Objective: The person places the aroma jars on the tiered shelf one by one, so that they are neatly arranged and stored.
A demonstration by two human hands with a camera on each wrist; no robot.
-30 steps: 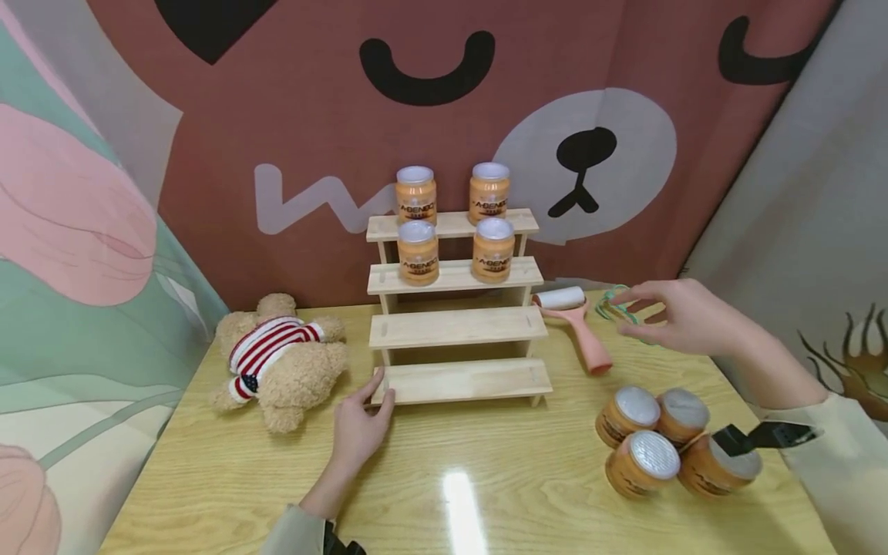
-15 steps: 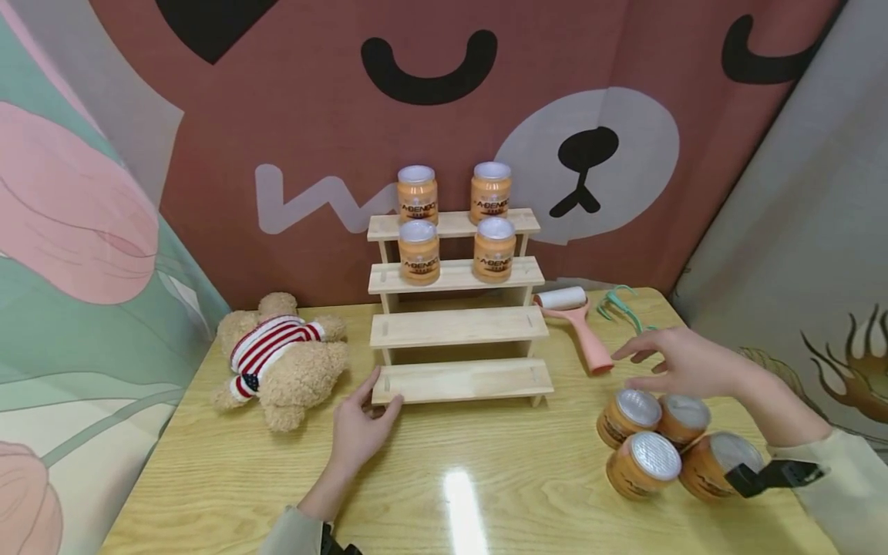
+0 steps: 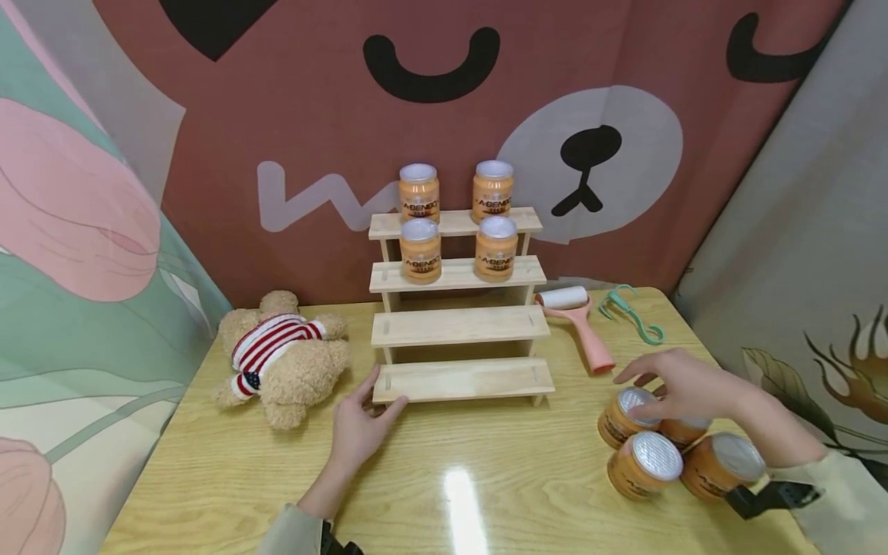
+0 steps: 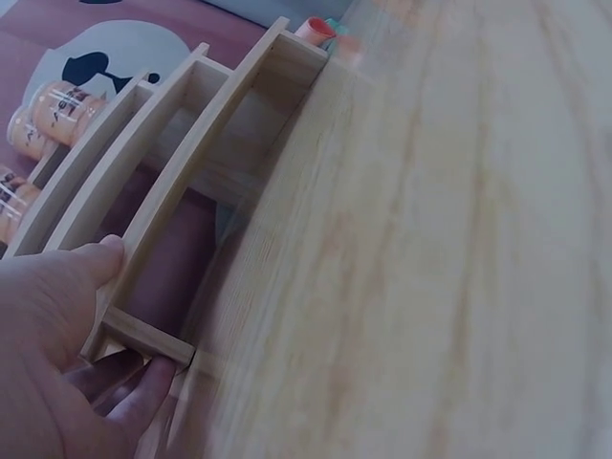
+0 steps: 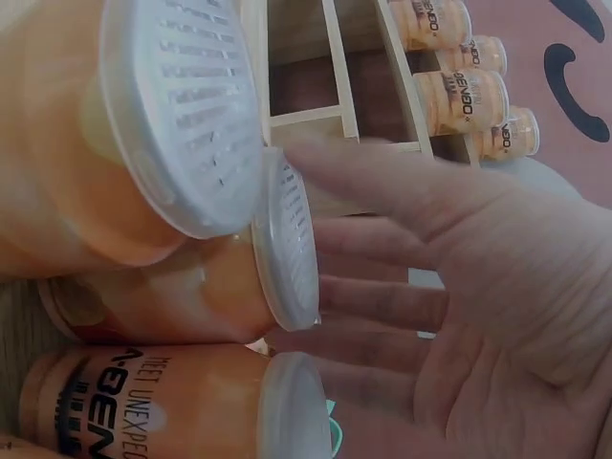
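A stepped wooden display rack (image 3: 461,327) with several tiers stands mid-table. My left hand (image 3: 359,428) grips the left end of its lowest tier; in the left wrist view the thumb (image 4: 107,256) lies along the board and other fingers reach the end support. Several orange jars (image 3: 633,472) with pale lids are grouped upright at the right. My right hand (image 3: 694,389) hovers over the back of this group, fingers extended and holding nothing. In the right wrist view its fingertips are right at the lid of the middle jar (image 5: 287,244).
More orange jars (image 3: 496,250) stand in pairs on the two upper tiers. Behind the right hand lie a pink lint roller (image 3: 590,343) and a green hook (image 3: 630,312). A teddy bear (image 3: 298,378) in a striped sweater lies at left. Printed curtains enclose the table.
My right hand has come away from the green hook, moving down and toward me to the grouped jars. My left hand keeps its grip on the rack.
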